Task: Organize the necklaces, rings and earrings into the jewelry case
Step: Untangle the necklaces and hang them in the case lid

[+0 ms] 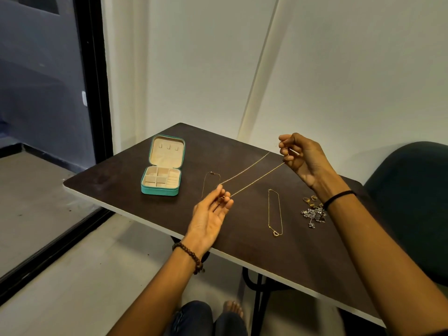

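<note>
Left hand (pixel 213 210), near, pinches the pendant end of a gold necklace (pixel 257 179). Right hand (pixel 299 157), farther off, pinches its other end, so the doubled chain hangs taut above the bench (pixel 109 185). Risk: too much tension may snap the fine links, and slack may snag the second chain (pixel 210 184) lying beneath. Open jewelry case (pixel 162 174) sits far left; rings and earrings (pixel 312 210) are heaped right.

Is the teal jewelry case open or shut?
Open. The jewelry case has its lid standing up, hooks showing, and its beige compartments exposed.
</note>
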